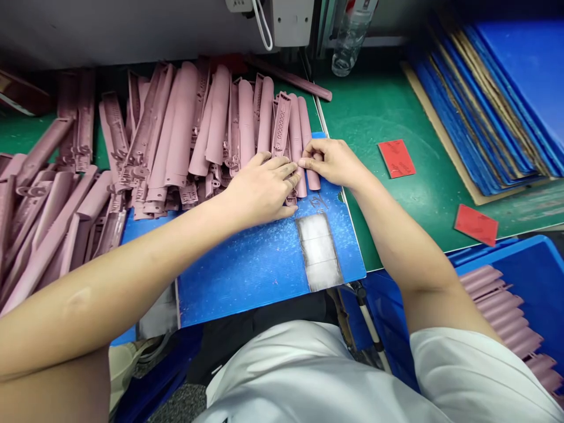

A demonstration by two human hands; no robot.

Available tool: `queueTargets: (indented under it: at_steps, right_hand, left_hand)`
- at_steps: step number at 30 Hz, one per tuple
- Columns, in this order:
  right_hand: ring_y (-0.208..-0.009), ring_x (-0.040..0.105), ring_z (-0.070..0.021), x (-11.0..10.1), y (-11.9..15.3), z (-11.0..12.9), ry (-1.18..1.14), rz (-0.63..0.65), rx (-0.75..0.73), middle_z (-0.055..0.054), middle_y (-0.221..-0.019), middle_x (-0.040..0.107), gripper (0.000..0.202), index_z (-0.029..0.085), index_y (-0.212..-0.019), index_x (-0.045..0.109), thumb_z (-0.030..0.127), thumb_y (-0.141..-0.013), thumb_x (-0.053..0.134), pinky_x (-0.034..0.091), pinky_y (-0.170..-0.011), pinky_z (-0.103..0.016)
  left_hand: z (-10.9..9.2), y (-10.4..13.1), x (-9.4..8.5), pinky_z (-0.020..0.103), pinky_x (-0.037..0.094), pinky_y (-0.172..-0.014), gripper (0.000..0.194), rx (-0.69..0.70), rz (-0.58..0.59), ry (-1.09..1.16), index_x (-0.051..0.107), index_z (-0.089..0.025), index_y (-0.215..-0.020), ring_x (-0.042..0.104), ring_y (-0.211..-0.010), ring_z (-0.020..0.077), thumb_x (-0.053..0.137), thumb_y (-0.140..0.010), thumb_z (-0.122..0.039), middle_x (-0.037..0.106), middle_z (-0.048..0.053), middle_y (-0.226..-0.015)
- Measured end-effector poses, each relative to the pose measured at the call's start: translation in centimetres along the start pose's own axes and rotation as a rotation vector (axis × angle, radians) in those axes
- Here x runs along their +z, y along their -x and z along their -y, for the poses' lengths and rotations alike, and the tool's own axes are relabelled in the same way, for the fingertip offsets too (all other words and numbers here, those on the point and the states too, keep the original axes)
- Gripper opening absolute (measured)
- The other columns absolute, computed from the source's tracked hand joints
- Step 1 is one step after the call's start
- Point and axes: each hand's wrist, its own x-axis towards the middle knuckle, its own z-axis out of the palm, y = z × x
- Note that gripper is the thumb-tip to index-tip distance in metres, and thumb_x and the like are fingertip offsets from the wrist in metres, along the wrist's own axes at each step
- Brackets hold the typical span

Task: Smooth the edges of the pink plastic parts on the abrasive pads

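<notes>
Slender pink plastic housings (215, 123), rounded outside and ribbed inside, lean side by side in a dense row on a blue corrugated board (247, 270). My left hand (264, 188) lies with its fingers stretched over the lower ends of the housings near the row's right end. Just beside it, my right hand (332, 161) is closed, thumb and forefinger pinched at the rightmost pink housing (312, 177). The fingers partly cover that housing. Between the two hands the lower end of another housing (301, 182) shows.
More pink housings (39, 217) pile up at left. Two red squares (396, 158) lie on the green table (361, 123). Stacked blue boards (484, 106) stand at right, a plastic bottle (350, 47) at the back. Below right, a blue bin (537, 276) holds several pink housings.
</notes>
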Motion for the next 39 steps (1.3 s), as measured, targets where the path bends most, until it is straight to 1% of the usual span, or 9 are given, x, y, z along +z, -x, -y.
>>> queueTargets:
  at_steps: [8,12,17,21,25,28,32,36,39]
  right_hand:
    - [-0.082,0.053,-0.0169,-0.5,-0.1,0.0,-0.134,0.085,0.028,0.002,-0.087,0.065,0.018,0.018,-0.108,0.08,0.032,-0.099,0.089,0.041,-0.082,-0.033]
    - [-0.081,0.05,-0.0167,-0.4,-0.2,0.5,-0.133,0.071,0.056,0.002,-0.084,0.061,0.012,0.018,-0.101,0.078,0.028,-0.101,0.083,0.04,-0.082,-0.033]
    - [-0.082,0.051,-0.0173,-0.1,-0.2,0.6,-0.107,0.049,0.052,0.001,-0.084,0.062,0.01,0.018,-0.099,0.077,0.027,-0.102,0.079,0.041,-0.084,-0.033]
    - [-0.08,0.053,-0.0181,0.3,-0.4,-0.7,-0.145,0.032,0.038,0.001,-0.083,0.063,0.013,0.02,-0.099,0.076,0.032,-0.102,0.079,0.044,-0.083,-0.034]
    - [-0.083,0.057,-0.0208,0.8,-0.6,-2.3,-0.289,-0.072,0.053,-0.003,-0.09,0.067,0.026,0.024,-0.098,0.071,0.048,-0.103,0.079,0.049,-0.081,-0.036]
    - [-0.084,0.059,-0.0227,1.0,-0.9,-3.2,-0.395,-0.157,0.064,-0.004,-0.091,0.066,0.042,0.027,-0.096,0.066,0.066,-0.098,0.081,0.053,-0.08,-0.038]
    - [-0.087,0.063,-0.0241,0.3,-0.8,-3.1,-0.392,-0.185,0.046,-0.006,-0.093,0.069,0.047,0.026,-0.099,0.069,0.072,-0.095,0.079,0.056,-0.083,-0.04]
    - [-0.103,0.072,-0.0304,-1.9,1.2,-0.8,-0.054,-0.013,-0.082,-0.013,-0.118,0.08,0.055,0.023,-0.124,0.084,0.067,-0.092,0.089,0.06,-0.096,-0.045]
    - [-0.12,0.074,-0.0378,-2.6,3.8,2.0,0.295,0.119,-0.171,-0.018,-0.136,0.08,0.07,0.022,-0.147,0.085,0.062,-0.091,0.098,0.06,-0.105,-0.05]
  left_hand:
    - [-0.1,0.1,0.1,0.066,0.048,-0.138,0.065,-0.03,0.005,0.012,0.081,-0.014,-0.168,0.065,-0.161,0.0481,0.084,-0.107,-0.033,0.074,0.023,-0.17]
    - [-0.2,0.0,0.2,0.066,0.047,-0.14,0.066,-0.043,0.012,0.018,0.08,-0.015,-0.169,0.065,-0.163,0.048,0.085,-0.105,-0.032,0.074,0.022,-0.171]
    - [-0.2,0.1,0.2,0.066,0.045,-0.142,0.065,-0.032,0.023,-0.005,0.079,-0.009,-0.169,0.065,-0.164,0.0473,0.081,-0.108,-0.032,0.073,0.025,-0.171]
    - [-0.4,-0.2,-0.2,0.068,0.043,-0.143,0.063,-0.045,0.047,-0.018,0.079,-0.011,-0.169,0.063,-0.166,0.0473,0.081,-0.11,-0.035,0.071,0.025,-0.174]
    - [-1.3,0.7,-1.9,0.07,0.039,-0.146,0.059,-0.087,-0.009,-0.003,0.078,-0.016,-0.17,0.058,-0.172,0.0464,0.081,-0.112,-0.031,0.067,0.023,-0.179]
    - [-2.7,4.8,-3.2,0.066,0.045,-0.144,0.053,-0.101,-0.118,0.045,0.079,-0.018,-0.167,0.061,-0.17,0.0444,0.079,-0.115,-0.03,0.07,0.022,-0.176]
    - [-5.3,14.7,-2.4,0.06,0.061,-0.128,0.041,-0.171,-0.346,0.125,0.08,-0.023,-0.161,0.077,-0.148,0.0408,0.071,-0.122,-0.029,0.08,0.019,-0.158]
    - [-9.2,24.1,0.3,0.055,0.069,-0.112,0.056,-0.391,-0.578,0.179,0.071,-0.034,-0.169,0.086,-0.124,0.0351,0.072,-0.118,-0.012,0.086,0.012,-0.137]
    - [-12.5,27.8,1.9,0.056,0.073,-0.1,0.069,-0.544,-0.685,0.249,0.071,-0.042,-0.17,0.087,-0.108,0.0342,0.071,-0.113,-0.003,0.087,0.009,-0.124]
